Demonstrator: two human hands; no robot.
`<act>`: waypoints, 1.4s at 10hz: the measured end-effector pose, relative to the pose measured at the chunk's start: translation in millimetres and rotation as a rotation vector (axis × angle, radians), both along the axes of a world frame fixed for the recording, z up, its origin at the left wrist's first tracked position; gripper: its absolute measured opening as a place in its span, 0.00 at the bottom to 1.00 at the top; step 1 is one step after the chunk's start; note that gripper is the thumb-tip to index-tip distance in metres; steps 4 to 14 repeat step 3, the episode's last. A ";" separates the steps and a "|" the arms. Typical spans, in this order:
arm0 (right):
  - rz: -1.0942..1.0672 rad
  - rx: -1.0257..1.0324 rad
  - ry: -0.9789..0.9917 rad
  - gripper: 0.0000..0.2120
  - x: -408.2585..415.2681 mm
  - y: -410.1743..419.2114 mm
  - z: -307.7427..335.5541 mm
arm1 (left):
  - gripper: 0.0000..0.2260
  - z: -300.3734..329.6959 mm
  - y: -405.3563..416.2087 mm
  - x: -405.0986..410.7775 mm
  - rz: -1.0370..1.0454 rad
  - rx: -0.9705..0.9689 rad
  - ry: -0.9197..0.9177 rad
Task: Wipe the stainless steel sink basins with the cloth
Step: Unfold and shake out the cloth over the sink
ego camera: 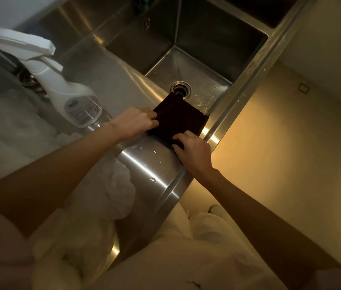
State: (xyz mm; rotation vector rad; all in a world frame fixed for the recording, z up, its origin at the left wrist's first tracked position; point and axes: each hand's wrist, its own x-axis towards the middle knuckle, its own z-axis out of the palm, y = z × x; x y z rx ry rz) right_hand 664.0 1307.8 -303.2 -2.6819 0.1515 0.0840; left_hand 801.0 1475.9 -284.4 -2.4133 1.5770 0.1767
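Head view, steel sink basin (186, 49) beyond my grip, its drain (180, 89) partly hidden by the dark square cloth (178, 122), flat over the near rim, corner pointing at the drain, my left hand (135, 124) pinching its left edge, my right hand (194, 151) pinching its near corner, white spray bottle (65, 88) left of my hands

A white spray bottle (65, 88) stands upright (label facing out) — beside white foam (111, 197).

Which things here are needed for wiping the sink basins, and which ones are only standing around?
Belong to the job:
- dark cloth, held by left hand and right hand
- sink basin with its drain

Just lying about:
- white spray bottle, standing untouched on the divider
- foam in the nearer basin
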 end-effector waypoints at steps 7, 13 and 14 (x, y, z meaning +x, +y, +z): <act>0.261 -0.082 0.151 0.19 9.2 -16.3 16.8 | 0.18 10.4 -13.6 -7.5 0.145 0.230 0.087; 0.261 -0.082 0.151 0.19 9.2 -16.3 16.8 | 0.18 10.4 -13.6 -7.5 0.145 0.230 0.087; 0.261 -0.082 0.151 0.19 9.2 -16.3 16.8 | 0.18 10.4 -13.6 -7.5 0.145 0.230 0.087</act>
